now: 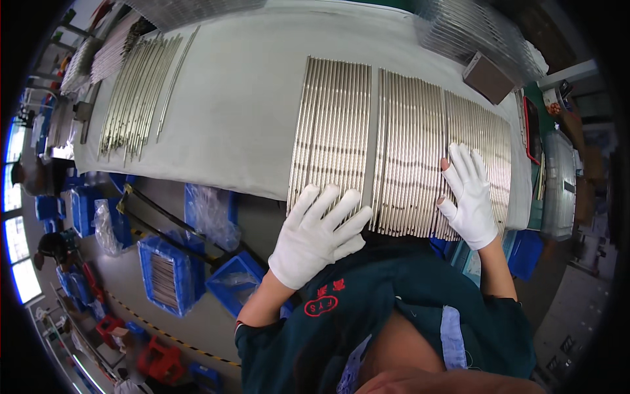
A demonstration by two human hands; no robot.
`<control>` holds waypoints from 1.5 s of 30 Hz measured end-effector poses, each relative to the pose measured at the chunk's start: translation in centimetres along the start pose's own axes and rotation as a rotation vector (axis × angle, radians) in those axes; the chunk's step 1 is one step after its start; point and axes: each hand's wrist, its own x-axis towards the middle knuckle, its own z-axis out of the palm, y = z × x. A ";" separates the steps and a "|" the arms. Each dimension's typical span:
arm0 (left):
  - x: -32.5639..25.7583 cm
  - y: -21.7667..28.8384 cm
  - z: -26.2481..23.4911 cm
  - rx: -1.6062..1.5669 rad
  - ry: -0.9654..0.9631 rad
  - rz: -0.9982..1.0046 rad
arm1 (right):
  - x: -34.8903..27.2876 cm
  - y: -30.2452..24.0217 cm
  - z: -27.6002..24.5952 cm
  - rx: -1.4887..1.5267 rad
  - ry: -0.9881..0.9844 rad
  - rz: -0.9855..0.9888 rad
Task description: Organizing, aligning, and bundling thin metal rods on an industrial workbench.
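Note:
Three side-by-side groups of shiny metal rods lie on the pale table cover: a left group (335, 125), a middle group (411, 131) and a right group (484, 141). My left hand (318, 233), in a white glove, rests with its fingers spread over the near ends of the left group. In a matching glove with the thumb and one fingertip bare, my right hand (470, 197) lies flat across the seam between the middle and right groups. Neither hand grips anything. The rods under both palms are hidden.
A looser bunch of rods (141, 92) lies at the table's far left. A brown block (489, 77) and clear plastic trays (469, 36) stand at the back right. Blue crates (172, 276) sit on the floor left of me, below the edge of the table cover (236, 98).

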 end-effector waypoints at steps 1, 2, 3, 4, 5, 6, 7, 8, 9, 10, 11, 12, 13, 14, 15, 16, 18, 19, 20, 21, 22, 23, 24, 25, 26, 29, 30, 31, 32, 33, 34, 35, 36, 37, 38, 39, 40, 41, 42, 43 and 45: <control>-0.4 -0.2 -0.2 0.028 -0.001 -0.020 | 0.0 0.0 0.0 0.000 -0.003 -0.004; -0.9 -0.4 -0.5 0.057 -0.002 -0.042 | 0.0 0.0 0.0 -0.011 0.001 0.000; -1.2 -0.6 -0.8 0.080 -0.027 -0.079 | -0.1 0.0 0.1 -0.019 0.007 0.004; -1.7 -0.8 -0.9 0.105 -0.004 -0.106 | -0.2 0.2 0.2 -0.030 0.000 -0.002; -2.2 -1.0 -0.9 0.131 0.019 -0.133 | -0.2 0.2 0.3 -0.029 0.001 -0.005; -2.5 -1.2 -1.0 0.153 0.009 -0.167 | -0.2 0.3 0.2 -0.029 -0.001 0.000; -2.7 -1.5 -1.2 0.158 0.024 -0.176 | -0.2 0.3 0.2 -0.035 -0.004 0.008; -2.7 -1.7 -1.3 0.163 0.039 -0.185 | -0.3 0.4 0.1 -0.035 -0.007 0.007; -2.8 -1.7 -1.4 0.172 0.032 -0.202 | -0.2 0.4 0.1 -0.030 0.003 -0.011; -2.9 -1.7 -1.4 0.175 0.035 -0.207 | 0.0 0.5 0.2 -0.026 0.012 -0.029; -2.9 -1.7 -1.3 0.164 0.033 -0.196 | 0.5 0.7 0.1 -0.020 0.011 -0.039; -2.8 -1.5 -1.2 0.152 0.029 -0.187 | 1.3 1.0 -0.3 -0.013 0.009 -0.050; -2.8 -1.3 -1.2 0.131 0.024 -0.178 | 2.7 1.0 -0.9 0.004 0.050 -0.090; -2.5 -1.3 -1.0 0.102 0.064 -0.129 | 4.4 0.7 -1.8 0.007 0.062 -0.145; -2.2 -1.3 -0.7 0.075 0.101 -0.084 | 6.3 0.2 -2.5 0.013 0.073 -0.203; -2.2 -1.1 -0.4 0.073 0.080 -0.078 | 8.7 -0.1 -2.6 0.031 0.097 -0.286; -1.7 -0.6 -0.2 0.039 0.083 -0.041 | 13.3 -0.5 -1.5 0.066 0.135 -0.424; -1.6 -0.3 -0.1 0.034 0.070 -0.038 | 15.6 -1.0 -0.9 0.038 0.131 -0.440; -1.6 -0.1 -0.1 0.017 0.057 -0.040 | 17.8 -1.5 0.0 0.013 0.128 -0.458; -1.5 0.1 0.0 -0.001 0.044 -0.038 | 19.9 -1.8 0.8 -0.017 0.123 -0.502; -1.5 0.2 0.1 -0.013 0.052 -0.036 | 21.5 -1.9 1.4 -0.047 0.116 -0.543; -1.7 0.1 0.3 -0.014 0.055 -0.043 | 22.8 -2.5 1.9 -0.070 0.060 -0.550; -1.9 0.0 0.4 -0.005 0.078 -0.045 | 23.8 -3.1 2.6 -0.081 0.066 -0.562; -2.2 -0.1 0.4 0.004 0.102 -0.048 | 24.6 -3.7 3.0 -0.091 0.071 -0.575; -2.5 -0.4 0.2 0.017 0.117 -0.066 | 25.2 -4.0 3.2 -0.080 0.068 -0.584; -4.0 -1.5 -0.4 0.089 0.145 -0.149 | 27.1 -5.9 4.1 -0.028 0.101 -0.595; -4.4 -1.7 -0.6 0.145 0.154 -0.179 | 27.9 -6.6 4.4 -0.024 0.157 -0.624; -5.0 -2.0 -0.9 0.156 0.132 -0.219 | 28.7 -7.3 4.7 -0.016 0.170 -0.642; -5.6 -2.3 -1.2 0.161 0.147 -0.260 | 29.4 -7.9 4.9 -0.007 0.184 -0.660; -6.4 -2.5 -1.5 0.199 0.156 -0.315 | 30.0 -8.5 5.2 0.009 0.196 -0.675; -7.3 -2.9 -1.5 0.206 0.172 -0.368 | 30.3 -9.3 4.3 0.000 0.098 -0.645; -8.1 -2.9 -1.3 0.269 0.182 -0.429 | 30.5 -10.0 3.5 -0.010 -0.001 -0.613; -8.7 -3.0 -0.9 0.287 0.199 -0.486 | 30.8 -9.2 4.8 -0.026 0.067 -0.620; -9.3 -3.2 -0.8 0.289 0.207 -0.522 | 31.3 -8.5 4.9 0.049 0.137 -0.702; -9.8 -3.3 -0.7 0.292 0.188 -0.565 | 31.4 -7.8 5.1 0.123 0.207 -0.781; -10.3 -3.4 -0.6 0.304 0.190 -0.583 | 31.1 -7.5 5.0 0.255 0.042 -0.716; -10.8 -3.5 -0.6 0.314 0.192 -0.599 | 30.7 -7.1 4.7 0.231 0.050 -0.738; -11.2 -3.5 -0.8 0.322 0.194 -0.610 | 30.4 -6.7 4.4 0.205 0.058 -0.759; -11.3 -3.6 -0.7 0.321 0.191 -0.616 | 29.9 -6.3 4.3 0.235 -0.003 -0.751; -11.4 -3.6 -0.7 0.319 0.189 -0.622 | 29.4 -5.9 4.0 0.229 -0.011 -0.749; -11.4 -3.8 -0.6 0.306 0.188 -0.621 | 28.4 -5.3 3.0 0.298 -0.136 -0.627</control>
